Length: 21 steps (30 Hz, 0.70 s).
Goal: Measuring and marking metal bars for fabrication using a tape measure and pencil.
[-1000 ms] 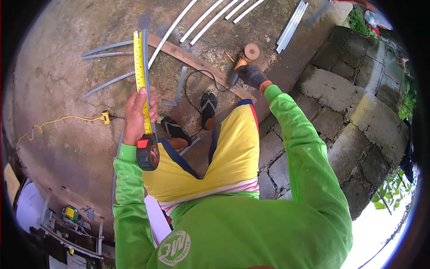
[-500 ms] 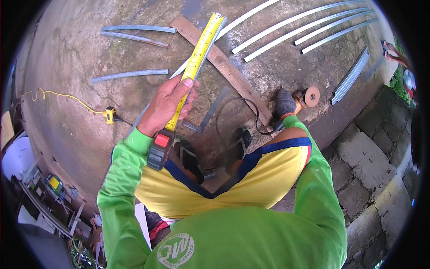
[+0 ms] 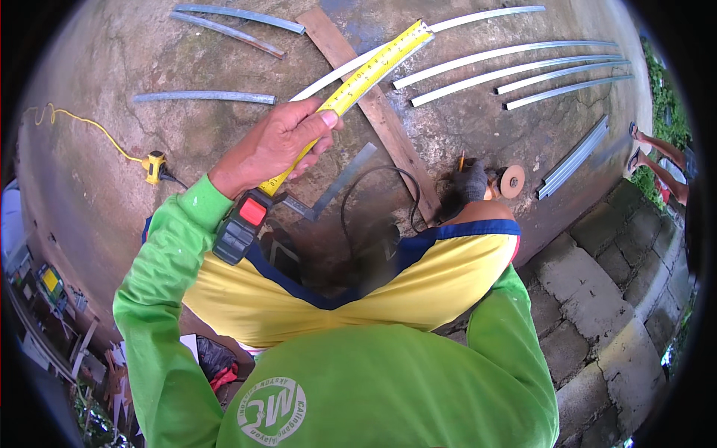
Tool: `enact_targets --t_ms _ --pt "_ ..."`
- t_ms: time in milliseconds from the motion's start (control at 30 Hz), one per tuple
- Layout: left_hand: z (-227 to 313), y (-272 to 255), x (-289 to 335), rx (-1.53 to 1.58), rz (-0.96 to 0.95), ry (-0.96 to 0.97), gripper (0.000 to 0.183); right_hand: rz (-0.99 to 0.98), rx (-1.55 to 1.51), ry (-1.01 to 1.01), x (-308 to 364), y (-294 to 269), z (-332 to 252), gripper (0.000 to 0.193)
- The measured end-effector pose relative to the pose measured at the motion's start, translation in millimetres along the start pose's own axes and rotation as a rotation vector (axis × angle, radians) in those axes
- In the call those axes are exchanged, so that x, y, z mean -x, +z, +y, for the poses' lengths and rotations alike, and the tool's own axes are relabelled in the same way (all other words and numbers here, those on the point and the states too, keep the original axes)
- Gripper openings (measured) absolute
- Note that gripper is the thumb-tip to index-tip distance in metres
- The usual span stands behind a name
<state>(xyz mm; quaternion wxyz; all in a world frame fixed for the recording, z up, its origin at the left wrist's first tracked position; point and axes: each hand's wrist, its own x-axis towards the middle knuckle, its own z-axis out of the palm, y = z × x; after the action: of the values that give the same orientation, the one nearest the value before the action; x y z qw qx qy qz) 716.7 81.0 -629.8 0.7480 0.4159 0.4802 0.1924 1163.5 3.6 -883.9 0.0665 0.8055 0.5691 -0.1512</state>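
In my bare left hand (image 3: 280, 142) a tape measure (image 3: 240, 224) is gripped by its extended yellow blade, thumb on top. The blade lies along a metal strip (image 3: 409, 57), which the fingers also appear to hold, and slants up to the right. Its black case with a red button hangs at my wrist. My gloved right hand (image 3: 470, 184) is low by my right knee, closed, with a pencil (image 3: 461, 160) upright from its fingers. Just beside it lies an angle grinder with a brown disc (image 3: 512, 181); its body is mostly hidden behind the glove and knee.
On the concrete floor, a wooden plank (image 3: 388, 131) runs diagonally ahead. An L-shaped square (image 3: 345, 178) lies near my feet. Metal strips (image 3: 515, 58) are spread far right, and stacked channels (image 3: 573, 158) lie beyond the grinder. A yellow extension socket (image 3: 154, 166) is left. Another person's legs (image 3: 661, 153) show at far right.
The tape and metal strip have tilted further to the right, with my left hand moving slightly left and up. A pencil now shows in my right hand, which was against the grinder before.
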Motion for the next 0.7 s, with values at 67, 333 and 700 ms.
enact_targets --t_ms 67,333,700 --pt "-3 -1 6 0.003 0.003 0.013 0.030 -0.101 -0.262 0.078 -4 -32 -15 0.022" --pt "-7 -7 20 -0.077 -0.057 0.059 0.030 -0.144 -1.287 -0.379 -7 -269 -132 0.012" --pt "-23 -17 38 -0.152 -0.174 -0.005 0.037 -0.566 -1.005 -0.819 63 -286 -272 0.021"
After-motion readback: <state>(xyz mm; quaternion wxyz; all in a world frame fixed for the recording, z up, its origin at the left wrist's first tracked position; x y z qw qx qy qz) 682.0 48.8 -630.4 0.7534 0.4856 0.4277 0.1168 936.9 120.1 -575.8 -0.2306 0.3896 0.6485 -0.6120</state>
